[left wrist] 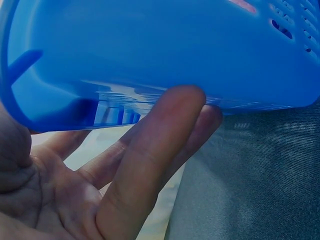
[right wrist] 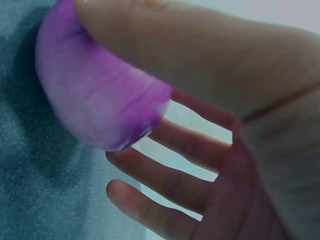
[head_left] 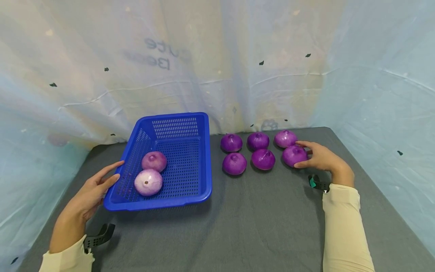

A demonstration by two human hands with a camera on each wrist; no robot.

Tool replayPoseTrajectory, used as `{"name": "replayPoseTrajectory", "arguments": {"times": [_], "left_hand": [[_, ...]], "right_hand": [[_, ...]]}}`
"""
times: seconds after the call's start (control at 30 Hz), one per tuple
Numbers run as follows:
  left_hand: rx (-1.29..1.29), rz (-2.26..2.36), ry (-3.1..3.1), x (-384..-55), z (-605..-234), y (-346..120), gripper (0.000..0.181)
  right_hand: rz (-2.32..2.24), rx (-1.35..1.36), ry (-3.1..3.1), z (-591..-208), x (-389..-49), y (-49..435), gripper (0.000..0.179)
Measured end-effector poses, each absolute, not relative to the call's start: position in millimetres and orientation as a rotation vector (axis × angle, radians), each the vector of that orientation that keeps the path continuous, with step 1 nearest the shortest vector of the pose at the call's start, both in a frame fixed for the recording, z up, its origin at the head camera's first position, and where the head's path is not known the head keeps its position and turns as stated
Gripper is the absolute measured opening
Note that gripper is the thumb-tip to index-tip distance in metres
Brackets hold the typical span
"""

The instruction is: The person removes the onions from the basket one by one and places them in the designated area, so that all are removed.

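Observation:
A blue plastic basket (head_left: 207, 162) stands on the left half of the table, and two purple onions lie in it: a darker one (head_left: 154, 161) behind a paler one (head_left: 148, 182). My left hand (head_left: 90, 194) holds the basket's left rim; the left wrist view shows its fingers (left wrist: 155, 145) against the basket's outer side. At the right, my right hand (head_left: 321, 156) grips the front right purple onion (head_left: 294, 156) between thumb and fingers. In the right wrist view that onion (right wrist: 95, 90) appears close to the grey cloth, with the thumb covering part of it.
Several more purple onions (head_left: 263, 159) sit in two rows right of the basket. Grey cloth (head_left: 265, 219) covers the table. A pale printed curtain (head_left: 221, 64) hangs behind the table and along its sides.

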State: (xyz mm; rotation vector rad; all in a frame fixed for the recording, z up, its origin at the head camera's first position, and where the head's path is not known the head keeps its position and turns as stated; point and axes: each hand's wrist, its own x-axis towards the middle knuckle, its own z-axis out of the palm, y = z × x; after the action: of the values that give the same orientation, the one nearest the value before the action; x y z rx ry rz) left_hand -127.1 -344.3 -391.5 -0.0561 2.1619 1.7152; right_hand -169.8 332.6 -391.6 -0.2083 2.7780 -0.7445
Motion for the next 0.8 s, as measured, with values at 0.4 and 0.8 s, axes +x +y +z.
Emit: {"name": "replayPoseTrajectory", "arguments": {"times": [0.4,0.8], "left_hand": [[-0.056,1.723,2.159,-127.1,-391.3,-344.4,0.061],[-0.048,1.732,2.149,-127.4,-391.2,-344.9,0.061]], "right_hand": [[-0.796,-0.182,2.794,-373.2,-165.4,326.1,0.102],[-0.841,-0.217,2.863,-351.3,-155.2,320.8,0.096]]}}
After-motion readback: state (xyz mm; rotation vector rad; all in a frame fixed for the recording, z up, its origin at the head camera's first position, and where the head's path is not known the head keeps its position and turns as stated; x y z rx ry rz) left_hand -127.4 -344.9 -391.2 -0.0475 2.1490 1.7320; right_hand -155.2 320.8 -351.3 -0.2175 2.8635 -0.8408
